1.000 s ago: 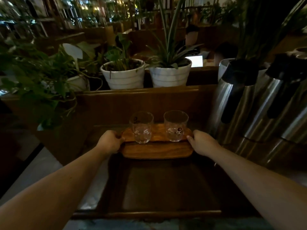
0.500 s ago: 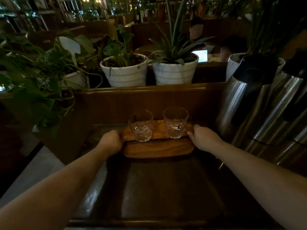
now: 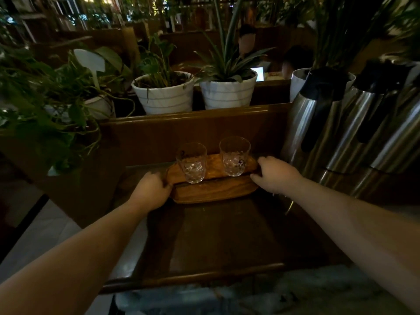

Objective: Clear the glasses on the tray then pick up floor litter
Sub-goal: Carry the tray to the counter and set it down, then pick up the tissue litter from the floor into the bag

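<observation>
Two empty clear glasses stand upright on a small oval wooden tray [image 3: 213, 192]. The left glass [image 3: 192, 163] is near the tray's left end and the right glass [image 3: 234, 156] near its right end. My left hand [image 3: 151, 192] grips the tray's left end. At the opposite end, my right hand [image 3: 276, 175] holds the tray. The tray sits tilted, right end higher, over a dark recessed wooden counter [image 3: 216, 242] by its back wall. No floor litter is visible.
Several steel thermos jugs [image 3: 318, 119] with black tops stand close on the right. White plant pots [image 3: 163, 94] sit on the ledge behind the back wall, and leafy plants [image 3: 41, 105] spread at the left. Pale floor [image 3: 38, 233] shows at lower left. People sit far behind.
The tray has shifted slightly away and now tilts with its right end raised. Both hands keep their grip on its ends. The camera has come a little closer.
</observation>
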